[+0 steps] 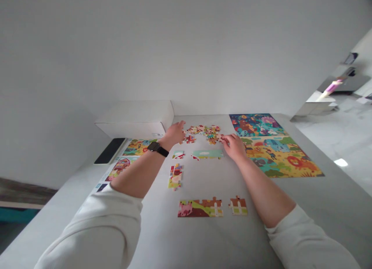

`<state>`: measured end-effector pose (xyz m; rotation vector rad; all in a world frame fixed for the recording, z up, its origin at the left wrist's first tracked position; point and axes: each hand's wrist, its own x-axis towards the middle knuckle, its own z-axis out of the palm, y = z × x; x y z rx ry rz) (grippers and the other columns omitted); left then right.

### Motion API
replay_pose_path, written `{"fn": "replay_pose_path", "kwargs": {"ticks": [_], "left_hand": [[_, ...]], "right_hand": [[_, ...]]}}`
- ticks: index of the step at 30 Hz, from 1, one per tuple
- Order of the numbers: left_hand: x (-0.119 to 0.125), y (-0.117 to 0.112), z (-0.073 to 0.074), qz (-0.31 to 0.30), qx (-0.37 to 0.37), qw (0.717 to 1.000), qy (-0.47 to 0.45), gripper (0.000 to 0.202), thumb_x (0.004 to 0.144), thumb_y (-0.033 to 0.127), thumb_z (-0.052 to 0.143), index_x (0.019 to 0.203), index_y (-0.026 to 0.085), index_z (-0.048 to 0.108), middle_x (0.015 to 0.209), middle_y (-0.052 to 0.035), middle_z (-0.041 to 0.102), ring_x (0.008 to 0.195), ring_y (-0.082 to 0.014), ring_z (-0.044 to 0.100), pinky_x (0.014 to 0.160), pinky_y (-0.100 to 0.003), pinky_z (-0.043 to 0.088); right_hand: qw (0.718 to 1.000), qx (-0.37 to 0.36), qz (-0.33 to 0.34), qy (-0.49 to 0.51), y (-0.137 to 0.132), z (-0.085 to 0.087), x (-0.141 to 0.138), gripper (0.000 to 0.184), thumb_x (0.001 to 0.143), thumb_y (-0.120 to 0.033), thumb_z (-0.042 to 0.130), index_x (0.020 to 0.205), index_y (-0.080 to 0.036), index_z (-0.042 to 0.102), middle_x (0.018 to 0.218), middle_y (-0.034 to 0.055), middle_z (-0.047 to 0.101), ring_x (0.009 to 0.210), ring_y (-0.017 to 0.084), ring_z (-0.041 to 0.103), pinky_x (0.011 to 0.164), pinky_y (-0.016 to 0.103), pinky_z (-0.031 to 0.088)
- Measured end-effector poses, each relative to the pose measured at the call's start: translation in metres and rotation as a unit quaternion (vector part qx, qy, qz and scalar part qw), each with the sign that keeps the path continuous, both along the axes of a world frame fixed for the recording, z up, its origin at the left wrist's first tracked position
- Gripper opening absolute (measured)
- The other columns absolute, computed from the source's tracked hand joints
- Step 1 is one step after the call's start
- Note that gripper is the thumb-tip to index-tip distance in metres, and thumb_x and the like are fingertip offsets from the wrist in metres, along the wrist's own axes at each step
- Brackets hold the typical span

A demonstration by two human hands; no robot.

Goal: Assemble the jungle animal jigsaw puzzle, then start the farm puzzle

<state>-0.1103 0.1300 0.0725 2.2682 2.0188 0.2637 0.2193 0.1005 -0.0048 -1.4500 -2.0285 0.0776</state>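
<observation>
Puzzle pieces [200, 129], flat and knob-edged, lie heaped between the spread left grip [175, 132] and right grip [235, 146], whose hold is unclear.

Looks forward and down from the wearer's head, along the table [215, 242] from its near side, close enough to crop that edge, taking in the far right corner

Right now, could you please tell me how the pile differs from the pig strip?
The pile is jumbled, while the pig strip forms a straight row. The pile lies by both hands, left and right; the pig strip lies nearer the wearer, apart from both. Both are colourful puzzle pieces on the table.
</observation>
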Motion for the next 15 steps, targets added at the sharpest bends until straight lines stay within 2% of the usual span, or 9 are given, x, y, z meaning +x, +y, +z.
{"fn": "replay_pose_path", "kwargs": {"ticks": [3, 5, 9, 12, 15], "left_hand": [[-0.002, 0.027, -0.003, 0.011, -0.068, 0.995, 0.071, 0.072, 0.091, 0.015, 0.058, 0.161, 0.011, 0.041, 0.141, -0.0227, 0.068, 0.127, -0.0286, 0.068, 0.101, -0.034, 0.053], [-0.005, 0.042, -0.003, 0.013, -0.108, 0.989, 0.099, 0.068, 0.090, 0.019, 0.061, 0.156, 0.009, 0.050, 0.135, -0.0249, 0.071, 0.124, -0.0313, 0.070, 0.100, -0.036, 0.054], [-0.008, 0.062, 0.003, 0.003, -0.161, 0.978, 0.130, 0.049, 0.081, 0.033, 0.073, 0.128, 0.019, 0.077, 0.119, -0.0184, 0.079, 0.117, -0.0339, 0.071, 0.098, -0.037, 0.054], [-0.007, 0.071, 0.008, 0.002, -0.189, 0.972, 0.141, 0.044, 0.072, 0.036, 0.082, 0.114, 0.022, 0.083, 0.112, -0.0144, 0.082, 0.111, -0.0335, 0.073, 0.092, -0.036, 0.055], [-0.007, 0.076, 0.013, -0.006, -0.204, 0.969, 0.140, 0.046, 0.067, 0.037, 0.085, 0.111, 0.022, 0.085, 0.112, -0.0127, 0.082, 0.106, -0.0327, 0.073, 0.089, -0.036, 0.056]], "right_hand": [[1.000, -0.004, -0.002, -0.003, 0.000, 0.001, -0.001, 0.027, 0.100, -0.024, 0.055, 0.116, -0.019, 0.077, 0.113, 0.0151, 0.073, 0.107, 0.031, 0.066, 0.100, 0.043, 0.049], [1.000, -0.006, -0.002, -0.005, 0.000, 0.000, -0.002, 0.026, 0.100, -0.023, 0.055, 0.114, -0.019, 0.076, 0.113, 0.0151, 0.073, 0.108, 0.030, 0.066, 0.100, 0.043, 0.049], [1.000, -0.008, 0.003, 0.005, 0.002, 0.000, -0.004, 0.025, 0.099, -0.022, 0.056, 0.113, -0.019, 0.076, 0.113, 0.0140, 0.073, 0.107, 0.030, 0.066, 0.101, 0.042, 0.049], [1.000, -0.006, 0.005, 0.014, 0.003, 0.001, -0.004, 0.026, 0.099, -0.021, 0.054, 0.111, -0.019, 0.076, 0.113, 0.0140, 0.074, 0.107, 0.029, 0.066, 0.101, 0.042, 0.049], [1.000, -0.009, 0.004, 0.014, 0.003, 0.003, -0.004, 0.026, 0.099, -0.021, 0.053, 0.111, -0.019, 0.076, 0.112, 0.0144, 0.074, 0.106, 0.030, 0.066, 0.100, 0.042, 0.049]]}}
